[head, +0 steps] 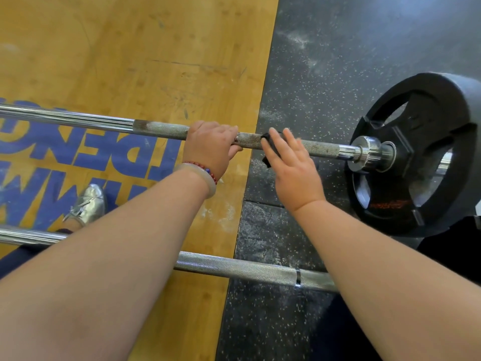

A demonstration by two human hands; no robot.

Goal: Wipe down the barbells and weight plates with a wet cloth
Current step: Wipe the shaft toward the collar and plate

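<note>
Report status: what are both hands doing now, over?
Left hand grips far barbell. Right hand presses dark cloth on it, fingers straight. Weight plate untouched. Nothing in the way.

One view only: camera on my head. Faces forward, steeply down along my forearms. Close range: left hand (212, 147) and right hand (292, 173) mid-frame, at arm's length. Wide-angle lens; floor (135, 61) fills background.

Left hand (210, 148) gripping the knurled far barbell (161, 128), right hand (295, 175) pressing a dark cloth (266, 159) onto it with straight fingers (289, 142), black weight plate (426, 100) sitting on its end, second barbell (247, 269) lying nearer.
</note>
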